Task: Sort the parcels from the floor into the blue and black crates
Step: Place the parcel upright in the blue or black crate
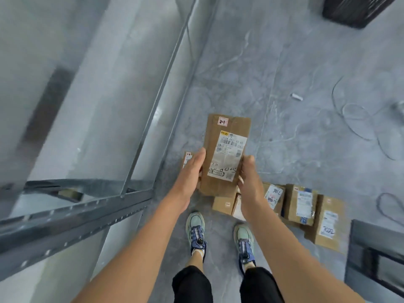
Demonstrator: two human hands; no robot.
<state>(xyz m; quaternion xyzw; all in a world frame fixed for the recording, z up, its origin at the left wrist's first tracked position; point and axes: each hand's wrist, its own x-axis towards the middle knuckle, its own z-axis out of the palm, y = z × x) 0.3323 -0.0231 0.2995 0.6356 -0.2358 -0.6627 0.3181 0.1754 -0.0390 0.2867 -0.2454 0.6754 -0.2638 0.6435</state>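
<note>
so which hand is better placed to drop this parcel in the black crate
Probably the right hand: it grips the cardboard parcel, and the black crate sits ahead on its side.

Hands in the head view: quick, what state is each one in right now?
Left hand: holds the cardboard parcel by its left edge.
Right hand: grips the same parcel's right edge.

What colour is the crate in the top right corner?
Black. The crate shows best in the head view.

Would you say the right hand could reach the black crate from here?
Probably not: the right hand grips the parcel, and the black crate stands far off across the floor.
</note>
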